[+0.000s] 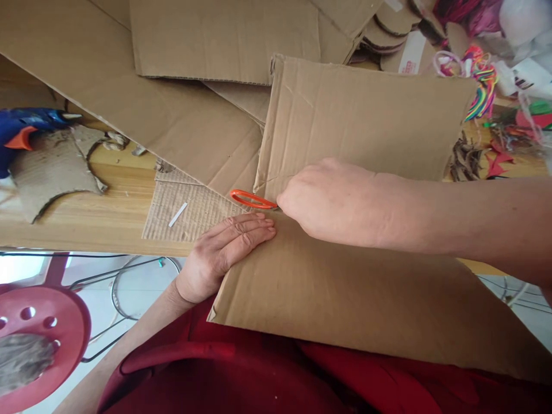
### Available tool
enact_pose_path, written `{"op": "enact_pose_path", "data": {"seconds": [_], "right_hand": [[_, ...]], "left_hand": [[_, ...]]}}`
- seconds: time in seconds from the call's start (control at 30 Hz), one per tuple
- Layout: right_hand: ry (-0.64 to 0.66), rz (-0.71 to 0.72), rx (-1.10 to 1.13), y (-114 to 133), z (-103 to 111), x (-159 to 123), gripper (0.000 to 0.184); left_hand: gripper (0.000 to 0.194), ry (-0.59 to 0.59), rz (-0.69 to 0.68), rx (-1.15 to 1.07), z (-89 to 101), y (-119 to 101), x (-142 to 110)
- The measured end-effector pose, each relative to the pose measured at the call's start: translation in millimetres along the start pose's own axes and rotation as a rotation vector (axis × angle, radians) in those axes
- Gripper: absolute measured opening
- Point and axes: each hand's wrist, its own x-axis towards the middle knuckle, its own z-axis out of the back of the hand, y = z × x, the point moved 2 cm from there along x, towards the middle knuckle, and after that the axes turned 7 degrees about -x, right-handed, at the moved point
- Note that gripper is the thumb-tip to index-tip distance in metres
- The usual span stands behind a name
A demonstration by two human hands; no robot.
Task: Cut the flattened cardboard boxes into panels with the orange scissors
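Observation:
My right hand [328, 198] is closed around a pair of scissors, whose orange handle loop [252, 199] sticks out to the left of the fist. The blades are mostly hidden by the hand. Under it lies brown cardboard: an upper section [371, 121] on the table and a lower section [328, 293] reaching over the table edge above my lap. A slit separates the two at the left, and my forearm covers how far it runs. With fingers stretched flat, my left hand [228, 247] presses on the left edge of the lower section, just below the orange loop.
More cardboard sheets [224, 40] overlap at the back. A blue glue gun [34, 123] and a curved cardboard scrap [56, 169] lie left. Colourful cords [480, 86] and cut scraps [468, 155] sit at the right. A red stool [73, 333] stands beside the table [116, 221].

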Motion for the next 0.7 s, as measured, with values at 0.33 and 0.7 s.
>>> {"op": "enact_pose_path", "data": {"seconds": [0.33,0.7], "right_hand": [[0.076,-0.024,-0.071,-7,-1,-4,0.019],[0.033,-0.042,-0.046,-10,-7,-4,0.021]], "left_hand": [[0.039,-0.014,-0.022,0.024,-1.6,4,-3],[0.041,-0.01,0.04,0.041,-2.4,7,-3]]}}
